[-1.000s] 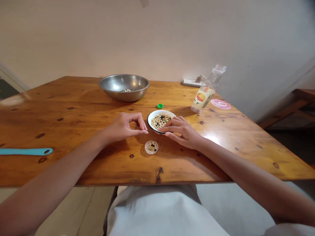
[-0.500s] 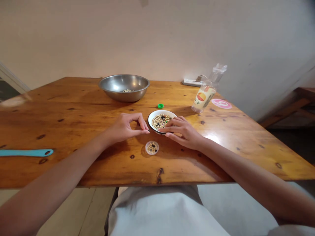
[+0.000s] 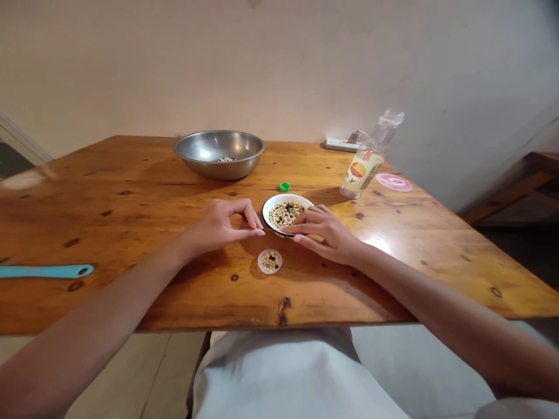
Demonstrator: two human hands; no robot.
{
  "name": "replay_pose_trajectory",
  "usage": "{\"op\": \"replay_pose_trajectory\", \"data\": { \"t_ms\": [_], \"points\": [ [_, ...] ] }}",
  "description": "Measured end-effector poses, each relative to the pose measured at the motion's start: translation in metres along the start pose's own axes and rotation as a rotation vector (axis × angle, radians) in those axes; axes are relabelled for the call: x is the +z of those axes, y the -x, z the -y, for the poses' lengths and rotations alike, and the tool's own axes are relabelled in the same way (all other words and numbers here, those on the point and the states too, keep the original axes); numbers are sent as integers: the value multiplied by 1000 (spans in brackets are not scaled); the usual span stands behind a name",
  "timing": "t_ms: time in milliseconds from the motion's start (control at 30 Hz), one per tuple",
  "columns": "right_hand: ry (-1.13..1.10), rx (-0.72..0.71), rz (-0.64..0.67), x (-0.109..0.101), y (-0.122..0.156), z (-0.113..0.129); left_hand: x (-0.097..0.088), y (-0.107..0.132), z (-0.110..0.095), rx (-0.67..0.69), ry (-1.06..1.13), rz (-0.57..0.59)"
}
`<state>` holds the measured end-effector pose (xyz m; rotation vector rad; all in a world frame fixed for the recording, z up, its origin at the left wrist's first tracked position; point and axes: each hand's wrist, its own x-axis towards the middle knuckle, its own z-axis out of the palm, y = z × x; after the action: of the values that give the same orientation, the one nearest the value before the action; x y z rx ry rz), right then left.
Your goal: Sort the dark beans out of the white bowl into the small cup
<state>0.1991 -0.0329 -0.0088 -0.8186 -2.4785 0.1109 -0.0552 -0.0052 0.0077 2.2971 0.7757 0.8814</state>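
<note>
Two hands, both mine, work at the white bowl [image 3: 271, 205] in the head view. My left hand [image 3: 219, 227] pinches a small dark bit [image 3: 263, 231] between thumb and forefinger, just beside the bowl's near left rim. My right hand [image 3: 326, 234] curves its fingers over the bowl's right side, above the beads [image 3: 282, 216]; whether they grip anything, I cannot tell. Since half a second ago, both hands have kept their pose, and the beads look unchanged. Beyond the bowl, the clear bottle [image 3: 379, 148] wears a label [image 3: 358, 170] with an orange-red disc; its lettering is too small to read. On the pink sticker [image 3: 384, 179], the white curled figure is unclear.
</note>
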Motion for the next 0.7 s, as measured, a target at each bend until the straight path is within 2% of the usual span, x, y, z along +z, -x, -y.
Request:
{"op": "replay_pose_trajectory", "data": {
  "t_ms": [433,700],
  "points": [
    [1,0,1,0,0,0,1,0,0,23,-72,7],
    [0,-12,-21,2,-1,-1,7,-2,-10,136,-198,7]
  ]
}}
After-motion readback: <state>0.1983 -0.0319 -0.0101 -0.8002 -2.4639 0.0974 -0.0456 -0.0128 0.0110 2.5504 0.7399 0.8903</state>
